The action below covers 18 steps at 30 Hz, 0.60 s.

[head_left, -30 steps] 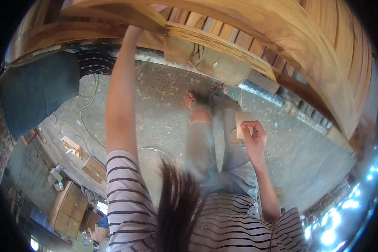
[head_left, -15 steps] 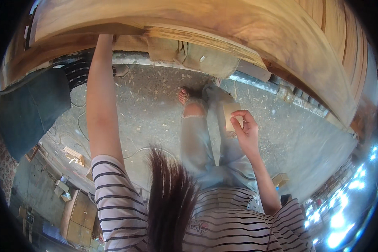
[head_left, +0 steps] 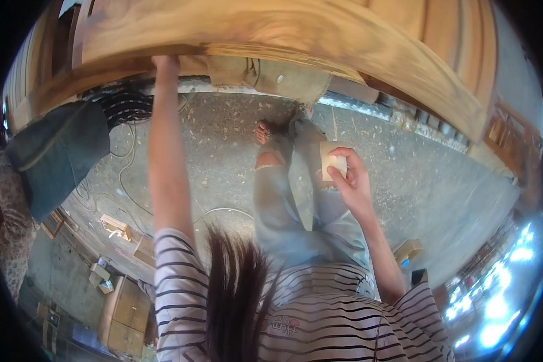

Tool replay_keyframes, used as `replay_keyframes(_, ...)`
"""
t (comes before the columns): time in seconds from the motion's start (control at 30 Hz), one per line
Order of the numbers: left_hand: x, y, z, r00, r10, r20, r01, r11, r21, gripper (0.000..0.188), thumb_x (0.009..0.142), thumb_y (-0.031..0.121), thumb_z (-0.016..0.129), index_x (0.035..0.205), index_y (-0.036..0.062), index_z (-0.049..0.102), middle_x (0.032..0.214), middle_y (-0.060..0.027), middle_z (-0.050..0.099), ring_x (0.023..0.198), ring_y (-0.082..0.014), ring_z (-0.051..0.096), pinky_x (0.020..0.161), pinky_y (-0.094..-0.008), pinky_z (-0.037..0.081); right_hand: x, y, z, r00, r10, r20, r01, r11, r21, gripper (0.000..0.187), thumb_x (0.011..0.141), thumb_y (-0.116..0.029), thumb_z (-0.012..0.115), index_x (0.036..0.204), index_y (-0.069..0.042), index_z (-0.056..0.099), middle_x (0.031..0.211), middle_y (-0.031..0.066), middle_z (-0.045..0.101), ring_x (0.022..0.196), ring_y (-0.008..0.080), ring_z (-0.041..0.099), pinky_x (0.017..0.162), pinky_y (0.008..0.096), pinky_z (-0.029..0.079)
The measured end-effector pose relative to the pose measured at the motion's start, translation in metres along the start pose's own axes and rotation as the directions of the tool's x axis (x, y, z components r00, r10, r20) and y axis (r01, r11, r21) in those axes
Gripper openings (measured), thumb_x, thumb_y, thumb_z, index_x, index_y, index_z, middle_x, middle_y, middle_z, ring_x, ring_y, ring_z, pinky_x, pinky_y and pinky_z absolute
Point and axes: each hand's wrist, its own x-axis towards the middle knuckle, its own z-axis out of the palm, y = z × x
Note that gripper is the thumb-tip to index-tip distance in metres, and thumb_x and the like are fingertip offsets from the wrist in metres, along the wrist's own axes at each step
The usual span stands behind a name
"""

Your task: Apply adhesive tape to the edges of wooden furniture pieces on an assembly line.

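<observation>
A large, smooth panel of brown-grained wood (head_left: 271, 27) spans the far side. My left arm stretches out to its lower edge. There my left hand (head_left: 165, 63) touches the edge, with its fingers mostly hidden and blurred. Over my right leg, my right hand (head_left: 351, 175) pinches a small, flat, pale tan rectangular piece (head_left: 327, 158) between thumb and fingers. That piece is apart from the wood; its material is unclear.
Beneath the wood hangs tan cloth (head_left: 295, 81). At left is another person in dark clothing (head_left: 60, 151). A cable (head_left: 123, 175) and a small wooden piece (head_left: 116, 228) lie on the speckled floor (head_left: 217, 163). A wooden cabinet (head_left: 125, 311) stands lower left.
The view has shifted slightly. More of my left hand shows at the wood's edge, and my left arm appears farther right. My right hand still holds the tan piece, its face turned a little.
</observation>
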Motion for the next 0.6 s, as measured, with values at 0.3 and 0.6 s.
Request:
replay_keyframes(0.3, -0.352, -0.009, 0.115, 0.864, -0.053, 0.501, -0.243, 0.827, 0.507, 0.048, 0.078, 0.021, 0.081, 0.117, -0.0003, 0.064, 0.117, -0.0096, 0.065, 0.107, -0.0180, 0.060, 0.094, -0.0342, 0.046, -0.075, -0.025, -0.034, 0.970, -0.014, -0.241, -0.024, 0.987, -0.157, 0.031, 0.089, 0.004, 0.058, 0.119, -0.002, 0.053, 0.109, 0.0065, 0.060, 0.086, 0.0097, 0.062, 0.067, 0.0223, 0.048)
replay_keyframes(0.6, -0.383, 0.004, 0.294, 0.531, -0.480, 0.698, -0.499, 0.489, 0.715, 0.066, 0.073, 0.058, 0.077, 0.103, -0.0009, 0.070, 0.084, -0.0143, 0.070, 0.088, -0.0205, 0.068, 0.085, -0.0336, 0.050, -0.128, -0.040, -0.093, 0.943, -0.011, -0.332, 0.078, 0.978, 0.191, 0.032, 0.089, 0.002, 0.060, 0.119, -0.005, 0.054, 0.106, 0.0025, 0.060, 0.087, 0.0070, 0.059, 0.066, 0.0207, 0.046)
